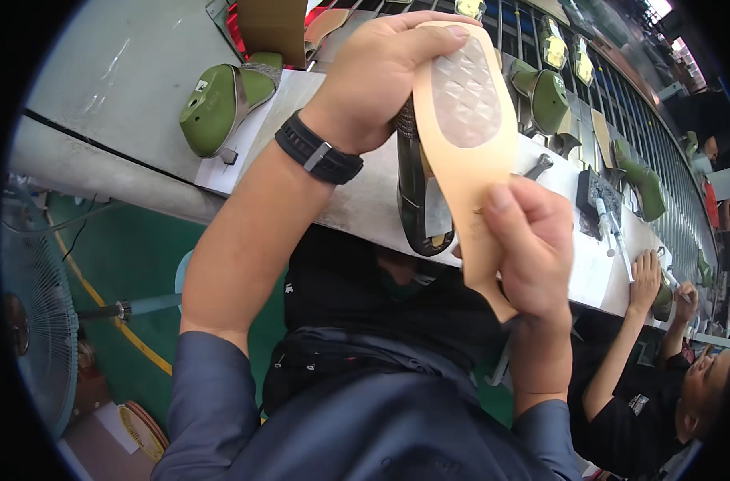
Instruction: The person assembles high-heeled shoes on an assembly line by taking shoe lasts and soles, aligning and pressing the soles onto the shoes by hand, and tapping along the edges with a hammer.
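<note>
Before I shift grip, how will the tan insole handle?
The tan insole probably bends readily, since it looks thin. It's likely light for its length, with no bulky parts. Its glossy faceted patch may feel slick.

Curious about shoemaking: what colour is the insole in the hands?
The insole is pale tan; it shows best in the head view.

Green shoe last (pixel 212 120), lying at left on table (pixel 124 88): small white label (pixel 200 86) on upper face, dark mark on it; row of characters stamped beside label, small and faint. Second green last (pixel 548 103), right of centre: small pale label (pixel 559 86), too small to read. Co-worker's black shirt (pixel 633 437), far right: white printed patch (pixel 638 403), blurred. Wearer's dark blue shirt (pixel 397 425): faint lettering low on front, illegible.
</note>
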The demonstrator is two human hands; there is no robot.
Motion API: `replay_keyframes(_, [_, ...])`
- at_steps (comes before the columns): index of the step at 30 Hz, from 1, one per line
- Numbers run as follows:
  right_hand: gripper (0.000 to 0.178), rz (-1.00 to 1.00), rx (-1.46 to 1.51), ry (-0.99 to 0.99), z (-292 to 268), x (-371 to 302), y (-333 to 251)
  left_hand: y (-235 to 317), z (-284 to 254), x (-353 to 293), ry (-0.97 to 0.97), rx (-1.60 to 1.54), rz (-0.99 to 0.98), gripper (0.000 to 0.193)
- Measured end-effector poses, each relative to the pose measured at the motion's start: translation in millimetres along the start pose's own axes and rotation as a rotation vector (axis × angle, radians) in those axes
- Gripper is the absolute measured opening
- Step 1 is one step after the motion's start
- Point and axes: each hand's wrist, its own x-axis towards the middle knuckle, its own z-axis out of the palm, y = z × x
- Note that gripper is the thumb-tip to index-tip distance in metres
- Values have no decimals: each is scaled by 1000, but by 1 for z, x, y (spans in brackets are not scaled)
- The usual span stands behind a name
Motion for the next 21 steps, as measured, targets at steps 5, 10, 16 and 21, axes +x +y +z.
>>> replay_keyframes(5, [34, -15, 15, -16, 5, 16, 33, 9, -1, -5, 54, -47, -7, 38])
replay_keyframes(10, [37, 15, -107, -68, 17, 27, 33, 7, -31, -8, -103, -6, 25, 52])
replay_keyframes(16, [38, 31, -408, -257, 23, 43, 17, 1, -62, -26, -179, -288, 96, 57])
replay_keyframes(21, [39, 109, -279, -234, 11, 49, 23, -7, -46, -36, 45, -87, 78, 68])
